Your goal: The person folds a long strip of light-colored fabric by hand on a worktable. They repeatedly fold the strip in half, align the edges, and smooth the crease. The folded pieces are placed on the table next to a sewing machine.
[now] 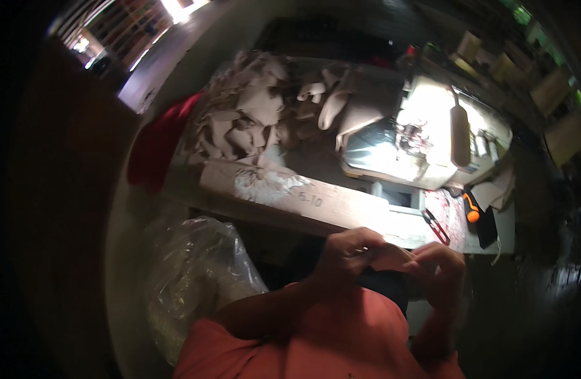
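Close to my body, in front of the table's near edge, a small beige piece of cloth (391, 258) is stretched between my two hands. My left hand (348, 254) pinches its left end with bent fingers. On the other end my right hand (443, 268) has its fingers closed, slightly smeared by motion. Just beyond them is the brightly lit front of a sewing machine (460, 136) and its table. Red-handled thread snips (436, 226) lie near my right hand.
Beige cut cloth pieces (259, 104) are heaped at the left, beside red cloth (161, 148). White scraps (265, 184) lie on a pale board (341, 205). A clear plastic bag (195, 271) stands lower left. An orange-handled tool (472, 211) and a dark flat object (486, 228) lie right.
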